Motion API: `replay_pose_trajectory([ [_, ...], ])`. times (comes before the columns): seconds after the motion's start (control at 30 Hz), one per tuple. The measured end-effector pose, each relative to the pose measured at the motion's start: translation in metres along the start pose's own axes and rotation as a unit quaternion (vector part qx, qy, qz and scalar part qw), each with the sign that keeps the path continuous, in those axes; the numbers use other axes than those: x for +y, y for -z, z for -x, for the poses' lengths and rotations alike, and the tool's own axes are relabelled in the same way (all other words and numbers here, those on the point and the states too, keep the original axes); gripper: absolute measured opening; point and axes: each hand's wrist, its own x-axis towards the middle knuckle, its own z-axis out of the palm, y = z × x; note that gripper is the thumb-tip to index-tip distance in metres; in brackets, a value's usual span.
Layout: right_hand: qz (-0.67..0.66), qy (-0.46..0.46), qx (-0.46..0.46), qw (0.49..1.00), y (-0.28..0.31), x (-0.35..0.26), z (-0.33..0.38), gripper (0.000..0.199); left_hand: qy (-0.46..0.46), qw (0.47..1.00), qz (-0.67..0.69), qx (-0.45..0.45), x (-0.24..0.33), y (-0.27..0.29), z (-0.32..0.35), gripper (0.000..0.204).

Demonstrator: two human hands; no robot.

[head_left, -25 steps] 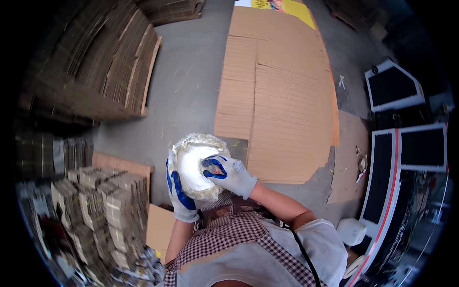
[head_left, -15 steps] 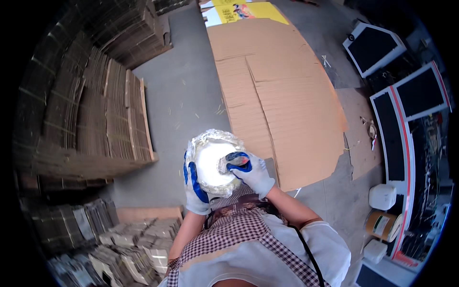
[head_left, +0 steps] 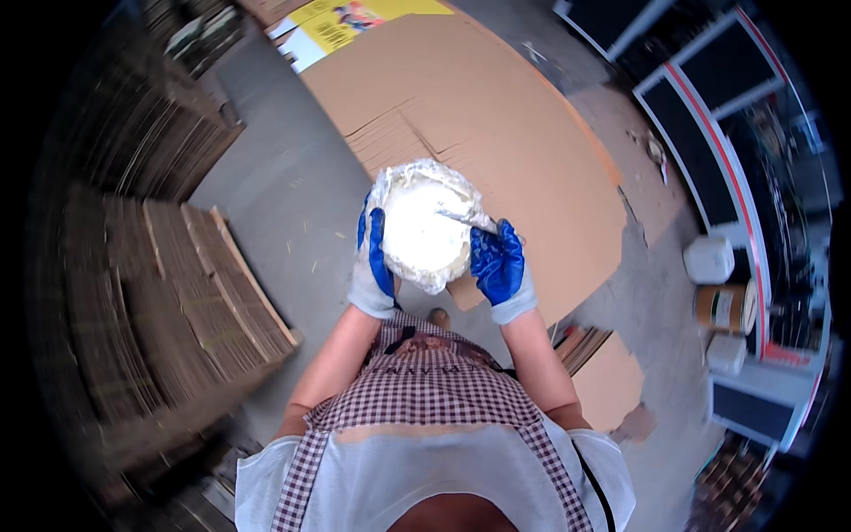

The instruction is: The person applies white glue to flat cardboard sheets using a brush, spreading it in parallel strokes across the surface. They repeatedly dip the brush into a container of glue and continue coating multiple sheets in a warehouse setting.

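My left hand, in a white glove with a blue coated palm, grips the left side of a round, plastic-wrapped tub. Its inside is glaring white, so the contents cannot be made out. On the tub's right, my right hand in a matching glove has its fingers closed around a slim grey tool. One end of the tool reaches over the white inside; what kind of tool it is does not show clearly. Both hands hold these things out in front of my checked apron.
Beyond the tub lies a large brown cardboard sheet, with a yellow printed piece at its far end. Stacked cardboard stands on the left. To the right are white jugs, a brown drum and dark-panelled machinery.
My view has turned, and the tub is farther out ahead. My right hand has drawn back from over the white inside to the tub's right side. My left hand keeps its grip.
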Motion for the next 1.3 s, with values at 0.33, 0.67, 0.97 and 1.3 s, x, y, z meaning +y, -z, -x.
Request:
replay_pose_trajectory([
  [0.33,-0.088,0.092,0.026,0.992,-0.036,0.033,-0.029,0.025,0.13,0.975,0.113,-0.137,-0.042,0.036,-0.121,0.049],
  [0.67,-0.13,0.191,0.011,0.973,-0.051,0.026,-0.054,0.033,0.233,0.907,0.264,-0.231,-0.057,0.032,-0.241,0.061],
  [0.97,-0.077,0.331,0.118,0.933,-0.031,0.017,-0.083,0.039,0.223,0.905,0.231,-0.278,-0.153,0.002,-0.426,0.069],
  [1.3,-0.145,0.36,0.195,0.901,-0.03,0.031,-0.085,0.034,0.214,0.965,-0.016,-0.152,-0.231,0.027,-0.481,0.058],
])
